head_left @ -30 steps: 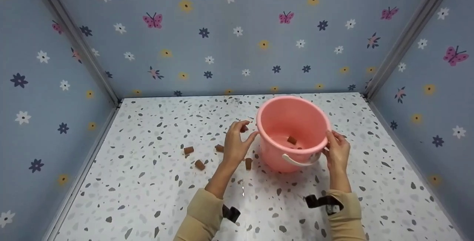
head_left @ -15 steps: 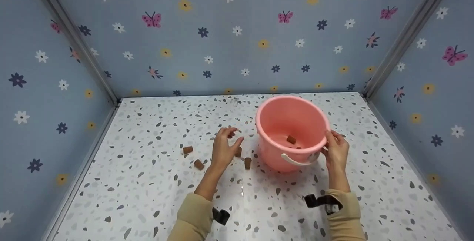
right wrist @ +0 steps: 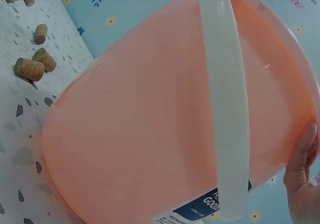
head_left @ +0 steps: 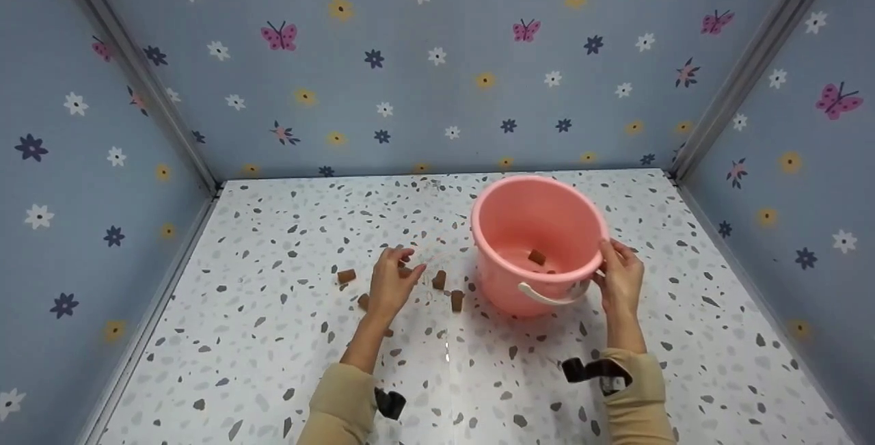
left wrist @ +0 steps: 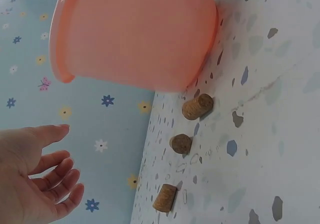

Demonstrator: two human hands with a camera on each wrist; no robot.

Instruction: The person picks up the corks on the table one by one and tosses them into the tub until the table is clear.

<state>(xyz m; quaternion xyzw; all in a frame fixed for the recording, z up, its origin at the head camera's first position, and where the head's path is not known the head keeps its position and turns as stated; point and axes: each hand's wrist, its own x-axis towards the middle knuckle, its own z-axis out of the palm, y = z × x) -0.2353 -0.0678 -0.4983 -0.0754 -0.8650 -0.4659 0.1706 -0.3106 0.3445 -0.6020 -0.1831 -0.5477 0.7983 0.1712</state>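
Observation:
My left hand (head_left: pixel 393 284) hovers over the scattered corks with fingers apart and loosely bent; in the left wrist view that hand (left wrist: pixel 37 176) holds nothing. Brown cork stoppers lie around it: one cork (head_left: pixel 346 276) to its left, another (head_left: pixel 439 279) to its right, and a third (head_left: pixel 456 301) nearer the bucket. A pink bucket (head_left: pixel 502 288) stands tilted toward me, a cork (head_left: pixel 537 257) on its bottom and part of another hidden by the front wall. My right hand (head_left: pixel 622 277) grips its rim on the right, thumb (right wrist: pixel 305 146) against the outer wall.
The bucket's white handle (head_left: pixel 547 296) hangs down at the front. Patterned blue walls (head_left: pixel 437 62) enclose the speckled white surface (head_left: pixel 273 363) at the back and both sides. Black straps (head_left: pixel 391 404) hang from both sleeves.
My left hand has moved left and toward me, away from the bucket, uncovering a cork near the bucket. The right hand stays on the rim, and the bucket has barely moved.

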